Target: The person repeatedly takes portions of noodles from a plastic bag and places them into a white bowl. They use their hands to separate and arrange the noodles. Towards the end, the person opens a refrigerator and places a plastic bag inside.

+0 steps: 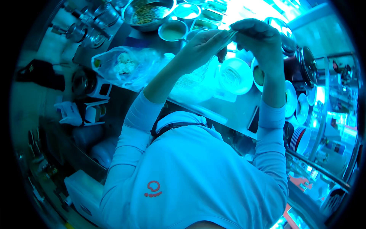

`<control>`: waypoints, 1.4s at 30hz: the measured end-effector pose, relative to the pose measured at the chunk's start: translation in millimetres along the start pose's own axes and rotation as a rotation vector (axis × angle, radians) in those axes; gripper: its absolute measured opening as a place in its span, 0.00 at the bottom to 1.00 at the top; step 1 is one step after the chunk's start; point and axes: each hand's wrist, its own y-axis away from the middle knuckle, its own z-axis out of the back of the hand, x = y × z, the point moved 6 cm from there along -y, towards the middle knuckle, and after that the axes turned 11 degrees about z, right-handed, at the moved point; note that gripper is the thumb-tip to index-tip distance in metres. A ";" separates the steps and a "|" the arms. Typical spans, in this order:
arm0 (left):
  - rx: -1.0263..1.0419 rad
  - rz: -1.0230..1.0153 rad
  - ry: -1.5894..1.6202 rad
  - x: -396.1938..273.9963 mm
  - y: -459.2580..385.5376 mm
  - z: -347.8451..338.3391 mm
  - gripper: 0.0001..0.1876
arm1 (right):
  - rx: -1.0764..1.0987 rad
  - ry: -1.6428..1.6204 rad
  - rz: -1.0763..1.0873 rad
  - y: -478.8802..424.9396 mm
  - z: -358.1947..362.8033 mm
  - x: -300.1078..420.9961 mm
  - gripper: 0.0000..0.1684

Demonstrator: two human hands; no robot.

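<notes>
Both hands are raised over the counter, fingertips meeting. A thin bundle of pale strands, which look like noodles (233, 33), is pinched between my left hand (201, 48) and my right hand (257, 35). Fine loose strands dangle below my left hand. Under the hands stands a white plate (243, 84) with a coil of noodles (231, 75) on it. Left of the plate, a tangled heap of thin noodles (190, 83) lies in bright light. A clear plastic bag (107, 71) with pale clumps inside rests beyond my left forearm.
A large metal bowl of grainy food (147, 14) and a bowl of cloudy liquid (172, 31) stand at the back. To the right are a dark lidded pot (294, 65) and several white plates (302, 108). A phone-like dark slab (253, 120) lies at the counter's front edge.
</notes>
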 end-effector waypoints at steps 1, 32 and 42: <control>0.046 -0.024 0.027 2.3 -8.4 -10.5 0.20 | -0.014 0.026 0.009 6.1 14.7 0.8 0.08; 0.286 0.410 -0.598 193.3 59.2 -128.9 0.20 | 0.061 0.504 -0.515 199.5 75.0 -221.1 0.12; 0.046 0.574 -0.525 173.4 107.3 -81.0 0.20 | -0.070 0.322 -0.725 226.0 101.8 -186.7 0.12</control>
